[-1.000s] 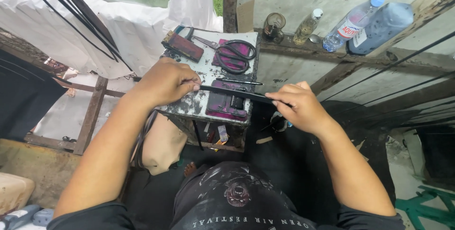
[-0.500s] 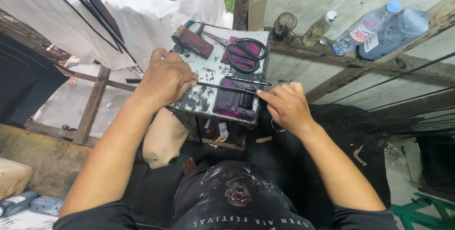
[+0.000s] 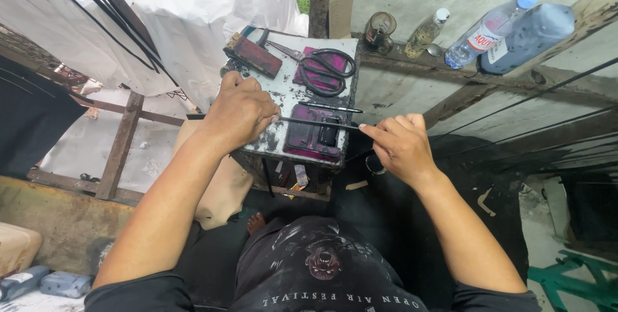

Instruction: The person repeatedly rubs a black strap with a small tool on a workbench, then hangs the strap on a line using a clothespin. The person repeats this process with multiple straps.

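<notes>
1. Left hand (image 3: 238,111) closes over one end of the thin black rubber strip (image 3: 315,123).
2. Right hand (image 3: 400,146) pinches the other end; between both grips, the strip lies taut across the stained white work block (image 3: 290,96).
3. Risk: uneven pull may slide the strip out of the pinch.

Soft daylight from above and ahead of you, sharp at the centre and stretched at the edges.

Your view is evenly lit by overcast daylight coming through the white plastic sheet (image 3: 161,35), which is close to blown out and shows little texture. The pale worktop (image 3: 283,96) reads clearly, with only faint, soft-edged shadows under your left hand (image 3: 239,114) and right hand (image 3: 402,146). Below the worktop and around your lap the picture falls into deep shade where detail is lost. The clear plastic bottles (image 3: 508,32) catch mild highlights without harsh glare. Wide-angle distortion bows the beams and your forearms towards the corners, and the far bottom corners look slightly soft.
</notes>
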